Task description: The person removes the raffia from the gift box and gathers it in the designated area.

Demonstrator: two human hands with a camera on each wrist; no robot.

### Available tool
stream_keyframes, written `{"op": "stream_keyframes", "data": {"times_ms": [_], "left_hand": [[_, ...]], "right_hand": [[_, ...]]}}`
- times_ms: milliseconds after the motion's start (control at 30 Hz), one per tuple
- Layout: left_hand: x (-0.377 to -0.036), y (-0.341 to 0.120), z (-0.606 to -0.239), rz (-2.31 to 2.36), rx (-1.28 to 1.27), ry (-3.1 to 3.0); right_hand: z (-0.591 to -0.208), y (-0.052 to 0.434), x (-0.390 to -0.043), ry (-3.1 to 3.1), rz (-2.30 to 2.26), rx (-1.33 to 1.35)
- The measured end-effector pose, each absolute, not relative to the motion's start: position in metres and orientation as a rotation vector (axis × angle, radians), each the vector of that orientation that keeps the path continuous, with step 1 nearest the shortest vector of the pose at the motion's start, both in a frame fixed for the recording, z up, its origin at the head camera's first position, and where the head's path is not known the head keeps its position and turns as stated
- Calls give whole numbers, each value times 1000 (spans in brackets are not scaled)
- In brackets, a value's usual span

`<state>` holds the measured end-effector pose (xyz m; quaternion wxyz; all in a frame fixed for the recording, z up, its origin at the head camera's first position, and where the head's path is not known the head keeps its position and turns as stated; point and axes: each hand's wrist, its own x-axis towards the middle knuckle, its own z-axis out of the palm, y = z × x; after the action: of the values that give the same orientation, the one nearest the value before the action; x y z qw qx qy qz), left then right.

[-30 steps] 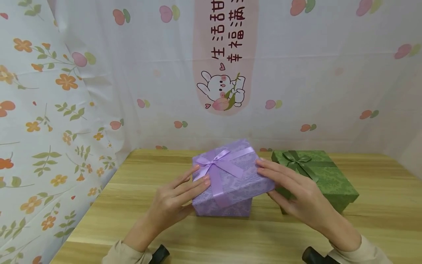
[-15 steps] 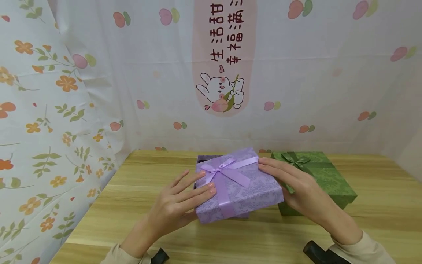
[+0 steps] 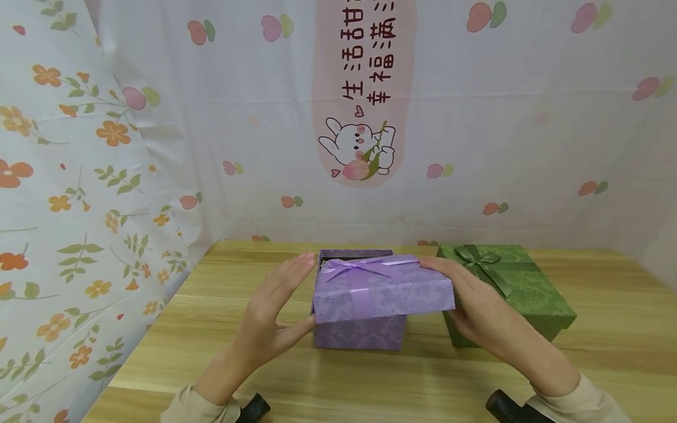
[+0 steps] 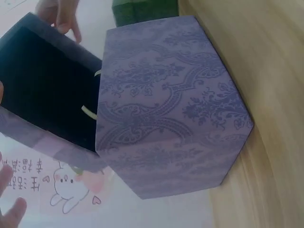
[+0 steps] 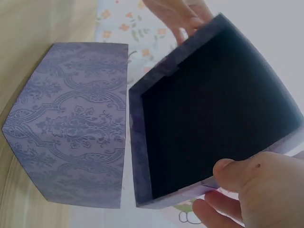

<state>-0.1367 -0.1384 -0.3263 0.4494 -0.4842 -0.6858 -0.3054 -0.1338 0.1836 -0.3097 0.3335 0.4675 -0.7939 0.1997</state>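
Note:
A purple patterned gift box (image 3: 359, 335) stands on the table with its lid (image 3: 396, 294) raised and tilted over it, partly off. The lid has a lilac ribbon bow (image 3: 355, 265); in the right wrist view its black inside (image 5: 213, 109) shows. My right hand (image 3: 489, 311) grips the lid's right side, thumb (image 5: 230, 173) inside the rim and fingers outside. At the lid's left end, my left hand (image 3: 270, 311) has straight fingers spread away from it and the thumb at its lower corner. Pale strips (image 4: 89, 112) show at the box's mouth; its other contents are mostly hidden.
A green gift box (image 3: 545, 294) with a green bow stands just right of the purple one, behind my right hand. The wooden table (image 3: 211, 329) runs back to a printed cloth (image 3: 254, 147), with a flowered cloth (image 3: 69, 205) on the left.
The lid has come up off the box, shifted toward me and right, then tipped its front face up. My left fingers have left its top; the right hand has kept hold.

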Motion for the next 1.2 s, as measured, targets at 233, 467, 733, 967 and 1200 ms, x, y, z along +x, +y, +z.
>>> {"op": "stream_keyframes", "data": {"times_ms": [233,467,733,967,1200], "left_hand": [[-140,-137,-324,-890,-1254,-1736],[-138,-139,-322,-902,-1272,-1704],[-137,-140,-321,-917,-1285,-1681],[-134,-141,-324,-948,-1279,-1669],[-137,-142,-329,-974,-1329,-1730]], "right_hand": [[-308,179,-134,-2050,566,1197],[-307,181,-128,-2078,815,1174],[-301,183,-120,-2205,1171,1239],[-299,184,-114,-2259,1361,1254],[-294,187,-116,-2384,1521,1195]]}}
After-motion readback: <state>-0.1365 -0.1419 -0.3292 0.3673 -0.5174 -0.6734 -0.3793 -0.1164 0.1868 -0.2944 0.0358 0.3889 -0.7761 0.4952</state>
